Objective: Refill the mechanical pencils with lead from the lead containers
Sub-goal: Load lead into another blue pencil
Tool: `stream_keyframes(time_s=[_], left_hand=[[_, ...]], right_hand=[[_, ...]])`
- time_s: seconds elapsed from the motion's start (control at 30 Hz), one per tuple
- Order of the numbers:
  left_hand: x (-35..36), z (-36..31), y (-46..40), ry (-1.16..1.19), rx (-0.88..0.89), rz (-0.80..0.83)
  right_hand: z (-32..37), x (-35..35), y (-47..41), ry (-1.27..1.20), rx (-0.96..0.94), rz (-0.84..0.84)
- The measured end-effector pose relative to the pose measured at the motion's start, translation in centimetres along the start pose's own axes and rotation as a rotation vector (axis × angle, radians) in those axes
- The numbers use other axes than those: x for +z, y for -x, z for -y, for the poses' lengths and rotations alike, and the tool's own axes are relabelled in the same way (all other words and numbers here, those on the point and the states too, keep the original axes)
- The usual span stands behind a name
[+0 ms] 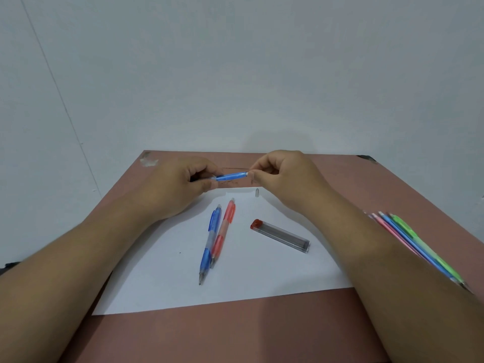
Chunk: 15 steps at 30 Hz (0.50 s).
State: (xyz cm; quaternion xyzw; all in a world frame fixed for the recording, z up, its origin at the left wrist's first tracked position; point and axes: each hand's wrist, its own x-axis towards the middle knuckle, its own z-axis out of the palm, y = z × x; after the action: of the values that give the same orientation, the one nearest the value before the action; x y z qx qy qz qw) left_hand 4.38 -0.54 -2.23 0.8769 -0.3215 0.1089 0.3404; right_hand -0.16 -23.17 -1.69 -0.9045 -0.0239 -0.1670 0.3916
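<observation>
Above the far edge of the white paper (170,279), the left hand (180,187) grips a blue pencil (231,176) level, while the right hand (282,176) pinches at its far end. On the paper lie another blue pencil (209,244) touching a red pencil (222,231), a lead case (281,235) with a red cap, and a small clear cap (257,192). More pencils (419,247) lie on the brown table (209,336) beside the right forearm.

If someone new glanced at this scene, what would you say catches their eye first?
Most likely the two hands raised over the far edge of the white sheet: the left hand and right hand hold a blue mechanical pencil level between them. Next, the blue pencil and red pencil lying side by side mid-sheet, with the lead container to their right.
</observation>
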Motion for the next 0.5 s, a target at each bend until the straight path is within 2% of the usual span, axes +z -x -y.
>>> stream_keyframes(time_s=[0.5], left_hand=[[0.14, 0.1, -0.2, 0.015, -0.009, 0.001]], right_hand=[[0.14, -0.46, 0.06, -0.002, -0.011, 0.06]])
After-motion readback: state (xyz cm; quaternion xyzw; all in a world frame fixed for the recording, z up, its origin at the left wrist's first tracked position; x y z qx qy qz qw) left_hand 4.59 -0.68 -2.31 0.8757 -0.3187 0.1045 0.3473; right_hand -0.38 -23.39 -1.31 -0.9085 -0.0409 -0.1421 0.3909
